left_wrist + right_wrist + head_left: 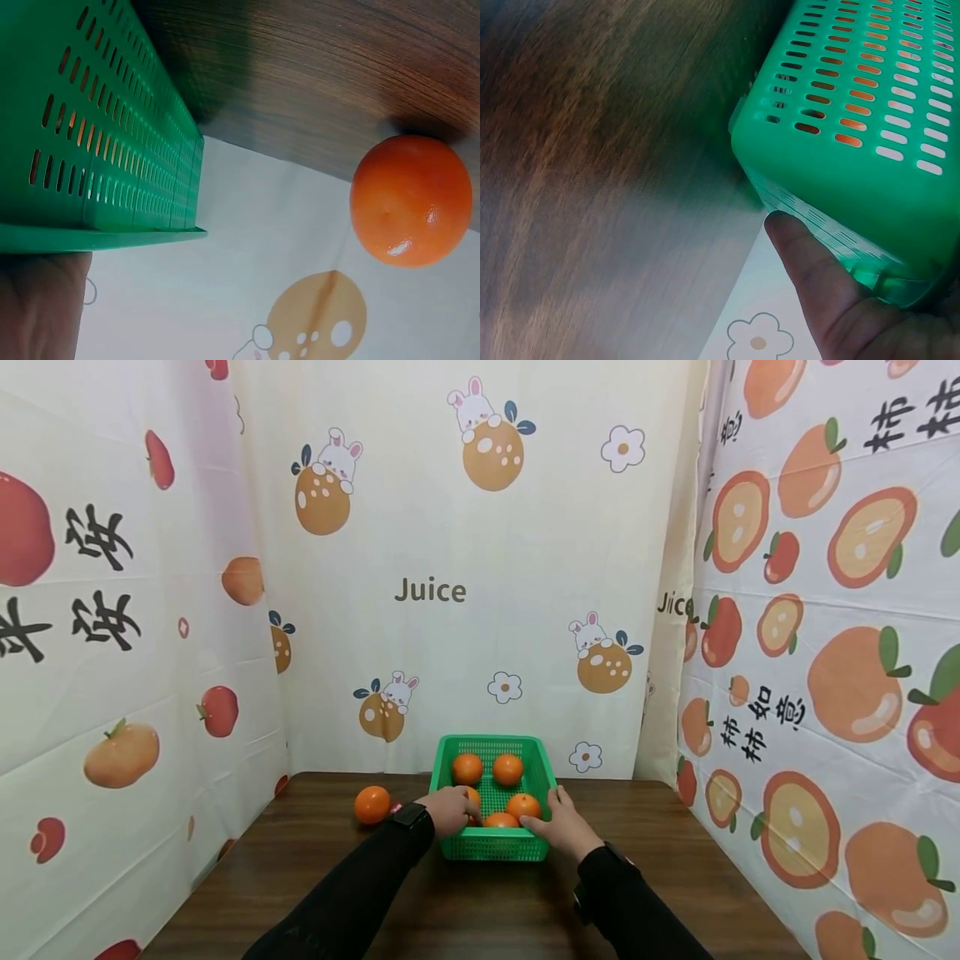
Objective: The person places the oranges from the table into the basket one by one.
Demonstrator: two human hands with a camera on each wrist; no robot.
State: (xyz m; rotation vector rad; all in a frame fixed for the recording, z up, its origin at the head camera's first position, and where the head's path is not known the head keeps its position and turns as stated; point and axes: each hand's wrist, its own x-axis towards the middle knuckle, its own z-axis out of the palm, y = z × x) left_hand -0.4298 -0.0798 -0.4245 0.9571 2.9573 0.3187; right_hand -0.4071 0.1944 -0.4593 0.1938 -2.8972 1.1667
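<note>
A green plastic basket [491,846] with slotted walls stands on the table and holds several round orange fruits, which look like oranges. My left hand [448,811] reaches over the basket's left rim, its fingers bent down among the fruits. One orange [472,794] is partly covered by that hand; whether the fingers grip it is hidden. At the right front corner, my right hand [567,828] holds the basket, thumb over the rim and fingers along the outer right wall. In the right wrist view, one finger [810,266] lies against the basket's outside.
A single smooth, glossy orange [372,805] sits on the table left of the basket, also large in the left wrist view. Beside it is a small red thing [395,808], mostly hidden by the left wrist. The dark wooden table [480,910] meets printed cloth walls behind and at both sides.
</note>
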